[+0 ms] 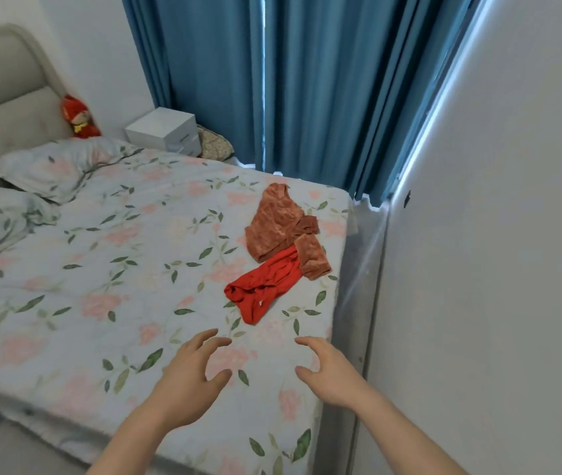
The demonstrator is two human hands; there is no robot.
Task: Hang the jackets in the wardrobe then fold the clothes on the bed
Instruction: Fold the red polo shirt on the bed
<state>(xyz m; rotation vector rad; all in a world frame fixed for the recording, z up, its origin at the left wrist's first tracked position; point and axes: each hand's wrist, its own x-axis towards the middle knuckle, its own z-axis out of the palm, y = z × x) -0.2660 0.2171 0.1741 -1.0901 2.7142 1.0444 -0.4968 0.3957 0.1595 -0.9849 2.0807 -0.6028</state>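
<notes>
- Step, as judged: the folding stage; no jackets or wardrobe appear in view.
- Left hand (190, 378) and right hand (331, 371): each grip apart, fingers spread, holding nothing, above the bed (84, 303).
- Red garment (262, 289) and rust velvet top (279, 224): crumpled, overlapping, near the bed's right edge.
- Next move probably calls for reaching forward to the red garment, the nearer one.
- Surroundings: flowered sheet, pillows (57, 169), blue curtains (307, 80), white box (166, 130), wall at right.

The bed (108, 269) wears a pale blue-grey cover printed with pink flowers and green leaves; its two pillows (57, 169) match. On the bed lie a rust-orange velvety top (279, 221) and a bright red garment (265, 286). Behind the bed hang teal-blue curtains (307, 80), beside a white box (166, 130), a beige headboard (2, 94) and a red-and-yellow doll (79, 118).
</notes>
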